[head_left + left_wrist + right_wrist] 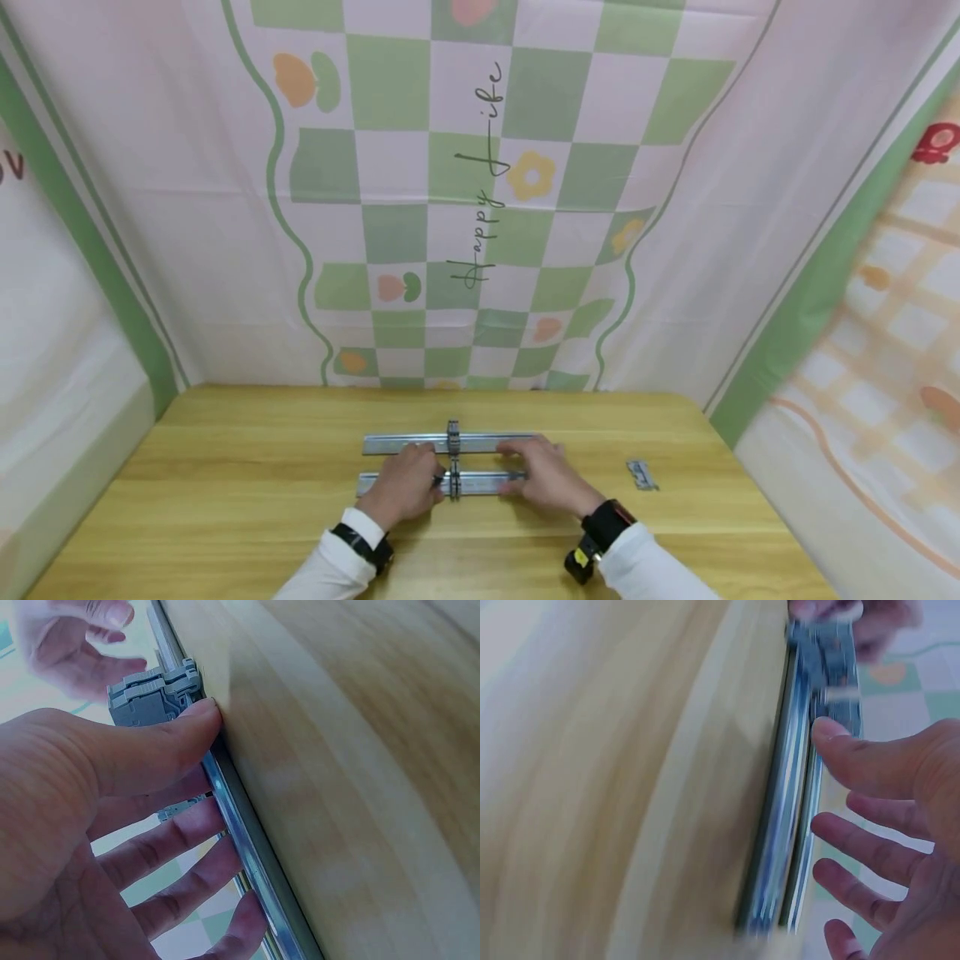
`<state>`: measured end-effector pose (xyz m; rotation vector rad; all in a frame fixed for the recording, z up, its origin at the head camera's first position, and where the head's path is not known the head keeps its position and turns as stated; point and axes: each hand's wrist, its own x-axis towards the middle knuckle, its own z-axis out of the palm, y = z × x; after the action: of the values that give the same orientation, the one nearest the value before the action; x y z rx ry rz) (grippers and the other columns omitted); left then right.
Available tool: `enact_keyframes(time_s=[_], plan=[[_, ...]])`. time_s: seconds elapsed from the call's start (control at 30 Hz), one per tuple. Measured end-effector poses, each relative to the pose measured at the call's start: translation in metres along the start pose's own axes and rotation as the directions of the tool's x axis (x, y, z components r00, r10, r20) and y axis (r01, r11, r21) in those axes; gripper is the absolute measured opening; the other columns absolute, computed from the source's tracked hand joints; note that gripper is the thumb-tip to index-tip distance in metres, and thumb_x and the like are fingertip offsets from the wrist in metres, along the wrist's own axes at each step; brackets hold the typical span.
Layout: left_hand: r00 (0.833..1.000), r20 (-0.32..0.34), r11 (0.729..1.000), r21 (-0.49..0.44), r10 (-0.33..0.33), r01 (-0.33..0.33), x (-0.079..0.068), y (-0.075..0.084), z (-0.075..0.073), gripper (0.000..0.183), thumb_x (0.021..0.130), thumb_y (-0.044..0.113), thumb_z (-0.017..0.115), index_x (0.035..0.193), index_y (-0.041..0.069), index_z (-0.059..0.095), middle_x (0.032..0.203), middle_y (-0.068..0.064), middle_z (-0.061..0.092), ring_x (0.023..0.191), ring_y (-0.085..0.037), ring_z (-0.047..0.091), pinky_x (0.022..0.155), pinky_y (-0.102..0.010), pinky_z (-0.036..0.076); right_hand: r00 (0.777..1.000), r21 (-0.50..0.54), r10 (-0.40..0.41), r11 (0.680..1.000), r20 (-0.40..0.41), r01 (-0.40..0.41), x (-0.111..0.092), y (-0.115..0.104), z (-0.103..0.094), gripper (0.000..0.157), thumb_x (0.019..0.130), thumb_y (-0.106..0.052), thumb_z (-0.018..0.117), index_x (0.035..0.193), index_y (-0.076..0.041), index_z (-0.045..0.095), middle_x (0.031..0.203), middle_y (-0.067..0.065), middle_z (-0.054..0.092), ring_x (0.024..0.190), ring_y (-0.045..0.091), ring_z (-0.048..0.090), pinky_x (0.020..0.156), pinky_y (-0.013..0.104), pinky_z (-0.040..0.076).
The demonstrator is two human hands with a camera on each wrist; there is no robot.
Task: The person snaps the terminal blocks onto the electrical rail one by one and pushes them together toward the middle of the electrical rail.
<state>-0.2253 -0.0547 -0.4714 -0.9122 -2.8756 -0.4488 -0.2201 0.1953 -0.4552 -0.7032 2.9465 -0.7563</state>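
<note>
Two DIN rails lie parallel on the table, a far rail (480,443) and a near rail (483,482). Grey terminal blocks sit across both, on the far rail (453,437) and on the near one (454,481). My left hand (407,483) grips the near rail just left of its blocks. In the left wrist view its thumb (176,742) presses the front edge beside the blocks (150,697), with the fingers on the other side. My right hand (551,477) hovers by the right ends, fingers spread; in the right wrist view its thumb (862,761) is near the rails.
A loose grey terminal block (642,475) lies to the right on the wooden table (225,483). A patterned curtain (465,208) hangs behind the table's back edge, with more cloth at both sides.
</note>
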Motion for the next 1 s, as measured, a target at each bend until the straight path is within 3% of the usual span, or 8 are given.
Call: enact_keyframes(time_s=[0.13, 0.37, 0.6, 0.87, 1.0], plan=[[1.0, -0.004, 1.0, 0.011, 0.007, -0.006, -0.001, 0.001, -0.001, 0.014, 0.07, 0.029, 0.074, 0.074, 0.017, 0.067, 0.077, 0.005, 0.047, 0.069, -0.014, 0.044, 0.052, -0.026, 0.039, 1.0, -0.135, 0.017, 0.991, -0.021, -0.02, -0.014, 0.019, -0.017, 0.054, 0.071, -0.029, 0.074, 0.119, -0.011, 0.058, 0.113, 0.003, 0.061, 0.1, 0.023, 0.049, 0.081, 0.044, 0.031], [1.0, 0.012, 1.0, 0.016, 0.001, -0.001, -0.001, 0.002, -0.002, 0.014, 0.07, 0.029, 0.073, 0.072, 0.018, 0.066, 0.076, 0.005, 0.047, 0.069, -0.014, 0.043, 0.052, -0.026, 0.039, 0.993, -0.356, 0.119, 0.927, -0.018, -0.118, -0.039, 0.06, -0.05, 0.059, 0.064, -0.019, 0.075, 0.119, -0.008, 0.057, 0.114, 0.01, 0.058, 0.105, 0.032, 0.048, 0.081, 0.051, 0.032], [1.0, 0.021, 1.0, 0.024, -0.002, 0.002, -0.001, 0.001, -0.002, 0.015, 0.07, 0.03, 0.073, 0.071, 0.019, 0.064, 0.076, 0.005, 0.047, 0.069, -0.014, 0.043, 0.052, -0.026, 0.039, 0.98, -0.446, 0.193, 0.882, 0.042, -0.155, -0.06, 0.092, -0.079, 0.067, 0.058, -0.01, 0.073, 0.122, -0.007, 0.055, 0.116, 0.015, 0.056, 0.107, 0.04, 0.046, 0.079, 0.057, 0.031], [0.999, 0.038, 1.0, 0.014, -0.009, 0.008, 0.001, 0.0, 0.0, 0.015, 0.071, 0.031, 0.073, 0.072, 0.019, 0.064, 0.077, 0.006, 0.047, 0.067, -0.013, 0.043, 0.052, -0.024, 0.038, 0.966, -0.49, 0.238, 0.857, 0.104, -0.159, -0.068, 0.104, -0.087, 0.073, 0.054, -0.011, 0.077, 0.123, -0.009, 0.055, 0.109, 0.01, 0.059, 0.105, 0.04, 0.047, 0.08, 0.059, 0.03], [1.0, 0.028, 1.0, 0.007, -0.007, 0.006, 0.001, 0.0, -0.001, 0.014, 0.071, 0.03, 0.073, 0.071, 0.019, 0.064, 0.077, 0.005, 0.047, 0.067, -0.013, 0.042, 0.051, -0.025, 0.038, 0.965, -0.5, 0.24, 0.852, 0.107, -0.157, -0.066, 0.106, -0.087, 0.07, 0.054, -0.012, 0.079, 0.121, -0.01, 0.058, 0.105, 0.007, 0.061, 0.099, 0.035, 0.05, 0.078, 0.054, 0.032]])
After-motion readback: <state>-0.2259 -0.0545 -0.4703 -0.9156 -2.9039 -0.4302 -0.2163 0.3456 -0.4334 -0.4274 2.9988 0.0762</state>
